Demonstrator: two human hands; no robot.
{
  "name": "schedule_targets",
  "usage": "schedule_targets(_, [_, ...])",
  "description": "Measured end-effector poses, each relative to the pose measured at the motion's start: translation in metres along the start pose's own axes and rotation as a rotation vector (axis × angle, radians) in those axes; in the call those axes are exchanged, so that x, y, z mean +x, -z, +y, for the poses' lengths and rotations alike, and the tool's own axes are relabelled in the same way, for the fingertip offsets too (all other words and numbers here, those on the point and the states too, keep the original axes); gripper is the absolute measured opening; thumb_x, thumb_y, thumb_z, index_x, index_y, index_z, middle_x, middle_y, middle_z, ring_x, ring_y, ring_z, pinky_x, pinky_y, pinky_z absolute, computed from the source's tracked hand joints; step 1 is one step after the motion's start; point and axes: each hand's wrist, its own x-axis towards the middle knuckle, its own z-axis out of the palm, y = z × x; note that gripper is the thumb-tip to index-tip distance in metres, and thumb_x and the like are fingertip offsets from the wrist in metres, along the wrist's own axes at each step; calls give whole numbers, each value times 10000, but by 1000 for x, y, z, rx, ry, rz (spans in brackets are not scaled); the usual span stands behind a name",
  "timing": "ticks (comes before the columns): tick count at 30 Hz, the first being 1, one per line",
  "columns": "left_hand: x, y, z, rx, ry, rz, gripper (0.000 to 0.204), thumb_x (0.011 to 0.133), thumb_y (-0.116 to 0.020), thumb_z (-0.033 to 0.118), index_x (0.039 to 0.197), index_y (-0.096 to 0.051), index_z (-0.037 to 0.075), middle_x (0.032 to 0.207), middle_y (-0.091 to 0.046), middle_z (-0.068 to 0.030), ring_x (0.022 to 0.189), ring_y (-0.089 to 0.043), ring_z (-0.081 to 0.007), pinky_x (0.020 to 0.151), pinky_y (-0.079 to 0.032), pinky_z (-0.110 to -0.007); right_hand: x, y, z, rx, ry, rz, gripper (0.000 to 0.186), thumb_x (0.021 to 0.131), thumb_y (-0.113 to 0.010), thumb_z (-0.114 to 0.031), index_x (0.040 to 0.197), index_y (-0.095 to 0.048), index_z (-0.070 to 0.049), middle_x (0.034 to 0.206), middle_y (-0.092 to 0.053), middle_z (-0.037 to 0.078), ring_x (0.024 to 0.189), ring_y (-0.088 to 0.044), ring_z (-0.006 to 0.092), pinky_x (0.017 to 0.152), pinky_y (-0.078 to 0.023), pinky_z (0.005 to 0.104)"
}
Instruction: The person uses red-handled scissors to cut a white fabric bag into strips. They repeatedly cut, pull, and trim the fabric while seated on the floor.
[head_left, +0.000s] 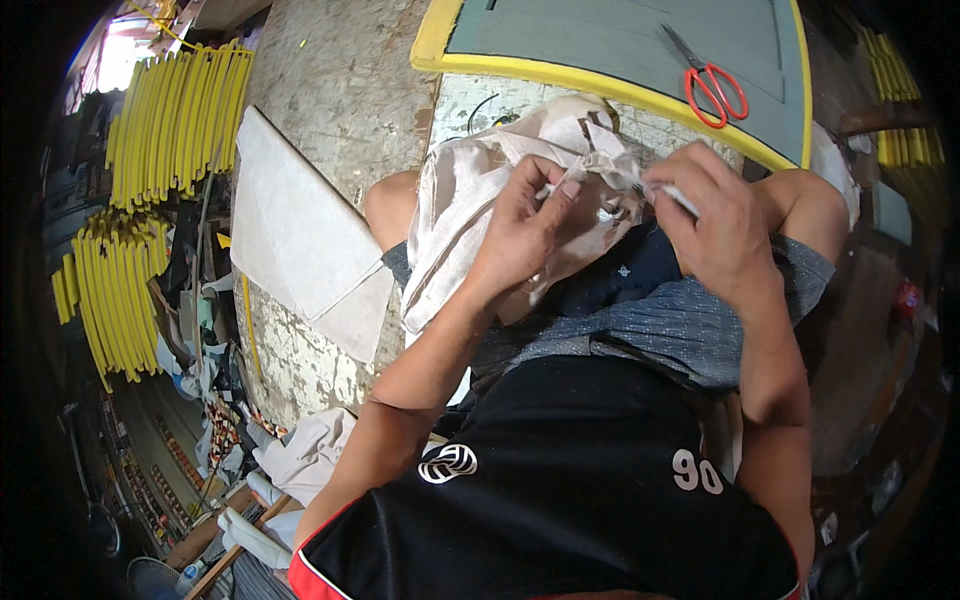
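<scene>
A bunched off-white cloth (460, 195) lies across my lap, with loose threads along its frayed edges. My left hand (530, 215) pinches a fold of this cloth between thumb and fingers. Just to its right, my right hand (708, 215) is closed at the cloth's other side, with something thin and whitish between its fingers; its kind is too small to make out. Strands of the cloth stretch between the two hands. Past my right hand, red-handled scissors (712, 95) rest on a grey-green board with their blades partly spread.
The grey-green board (600, 40) has a yellow edge. Folded white cloth (295, 225) lies on the worn wooden surface (330, 60) at left. Bundles of yellow strips (180, 125) hang at far left. Crumpled cloth (310, 455) and clutter sit below them.
</scene>
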Motion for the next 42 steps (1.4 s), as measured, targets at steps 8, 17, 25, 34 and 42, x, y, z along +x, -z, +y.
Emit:
schedule_targets(8, [-10, -20, -8, -799, 326, 66, 73, 993, -593, 131, 991, -530, 95, 918, -591, -5, 824, -549, -86, 746, -469, -236, -25, -14, -9, 203, 82, -289, 112, 841, -682, -99, 938, -666, -47, 935, -610, 110, 883, -627, 314, 774, -510, 403])
schedule_targets(17, [-5, -11, 5, -369, 143, 117, 99, 986, -601, 106, 1053, -530, 91, 1006, -613, -1, 910, -550, -75, 821, -446, -226, 76, 1, 193, -531, -484, -99, 352, 942, -568, -217, 1220, -609, -5, 1110, -649, 250, 1090, -615, 396, 932, -490, 463])
schedule_targets(25, [-4, -14, 18, -367, 160, 94, 149, 978, -614, 99, 1106, -594, 25, 938, -663, -14, 811, -588, -66, 749, -488, -221, 76, -17, 222, -538, -704, -120, 415, 890, -610, -208, 1272, -577, -49, 1183, -629, 242, 1104, -608, 395, 942, -487, 478])
schedule_targets(34, [-2, -4, 28, -356, 213, 86, 118, 965, -631, 105, 1048, -654, 24, 963, -686, -25, 876, -625, -84, 788, -508, -235, 63, 4, 172, 291, -766, -23, 307, 860, -620, -189, 1121, -615, -27, 868, -616, 39, 729, -566, 125, 660, -464, 288])
schedule_targets(42, [-2, 7, 33, -205, -47, 35, 140, 975, -618, 120, 1055, -652, 11, 984, -677, -34, 898, -623, -88, 788, -501, -231, -44, 4, -23, 887, -662, -189, 297, 871, -692, -26, 1154, -603, -20, 844, -554, -40, 749, -524, 42, 665, -427, 203])
